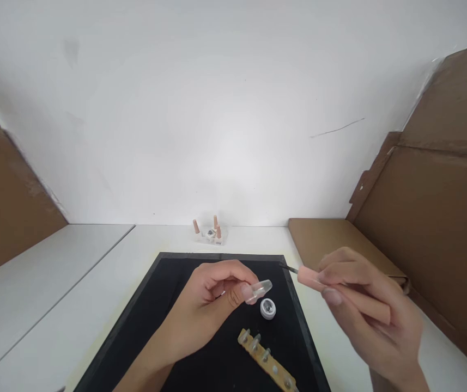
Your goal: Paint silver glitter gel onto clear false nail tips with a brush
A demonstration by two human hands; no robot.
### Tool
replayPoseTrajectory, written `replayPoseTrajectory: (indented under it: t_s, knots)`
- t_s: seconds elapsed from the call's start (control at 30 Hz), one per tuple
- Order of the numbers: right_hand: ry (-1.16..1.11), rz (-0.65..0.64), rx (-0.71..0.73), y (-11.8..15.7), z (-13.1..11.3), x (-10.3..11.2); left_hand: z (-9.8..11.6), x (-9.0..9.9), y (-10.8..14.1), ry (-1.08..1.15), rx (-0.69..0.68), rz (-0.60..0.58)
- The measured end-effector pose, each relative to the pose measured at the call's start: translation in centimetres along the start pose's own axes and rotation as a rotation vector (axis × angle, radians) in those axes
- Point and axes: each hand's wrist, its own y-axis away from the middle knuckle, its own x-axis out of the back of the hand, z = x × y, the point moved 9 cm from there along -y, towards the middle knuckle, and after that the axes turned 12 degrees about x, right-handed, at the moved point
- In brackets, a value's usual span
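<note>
My left hand [212, 310] pinches a clear false nail tip [262, 289] between thumb and fingers, its free end pointing right. In my right hand [372, 310] is a pink-handled nail polish brush [307, 277], held like a pen. Its dark bristles point left toward the nail tip, with a gap between them. Just below the nail tip, a small round white pot [268, 308] with a dark shiny centre sits on the black mat [135, 332]. Nearer me lies a yellowish strip [272, 363] with several clear nail tips standing along it.
At the back, a clear holder [222, 241] carries pink-capped bottles on the white table [90, 277]. A flat cardboard piece [319, 234] lies back right. Cardboard panels [441, 207] rise at both sides, and a white wall [225, 120] stands behind.
</note>
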Motion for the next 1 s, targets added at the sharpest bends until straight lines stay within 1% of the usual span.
replayPoseTrajectory:
  t_s: [0.1, 0.2, 0.27, 0.33, 0.4, 0.47, 0.6, 0.67, 0.73, 0.83, 0.87, 1.0]
  knots:
    - [-0.039, 0.004, 0.024, -0.5, -0.6, -0.3, 0.0, 0.2, 0.0, -0.043, -0.014, 0.026]
    - [-0.066, -0.086, 0.066, -1.2, -1.5, -1.4, 0.2, 0.2, 0.0, -0.076, -0.039, 0.036]
    - [-0.065, -0.113, 0.074, -1.3, -1.4, -1.6, 0.3, 0.2, 0.0, -0.084, -0.045, 0.039]
    - [-0.053, -0.081, 0.044, -0.9, -0.7, -1.1, 0.2, 0.2, 0.1, -0.067, -0.038, 0.034]
    - [-0.042, -0.021, 0.014, -0.5, -0.1, -0.4, 0.1, 0.3, 0.2, -0.041, -0.024, 0.027]
    - [-0.049, 0.001, 0.018, -0.4, -0.1, -0.2, 0.1, 0.3, 0.0, -0.014, -0.016, 0.022]
    - [-0.064, -0.093, 0.073, -1.3, -1.4, -1.4, 0.2, 0.2, -0.5, 0.078, 0.012, -0.002]
    - [-0.048, -0.121, 0.084, -1.5, -1.5, -1.8, 0.0, -0.1, -0.6, 0.142, 0.040, -0.029]
    - [-0.030, -0.090, 0.069, -1.4, -1.2, -1.5, -0.2, -0.2, -0.6, 0.181, 0.068, -0.048]
    - [0.018, 0.010, 0.048, -0.8, -0.5, -0.4, -0.8, -0.2, -0.4, 0.195, 0.113, -0.061]
    - [0.026, 0.025, 0.052, -0.7, -0.5, -0.2, -1.0, -0.1, -0.4, 0.201, 0.128, -0.063]
    - [0.017, -0.026, 0.100, -1.3, -1.6, -1.2, -1.2, -0.3, -0.9, 0.247, 0.154, -0.075]
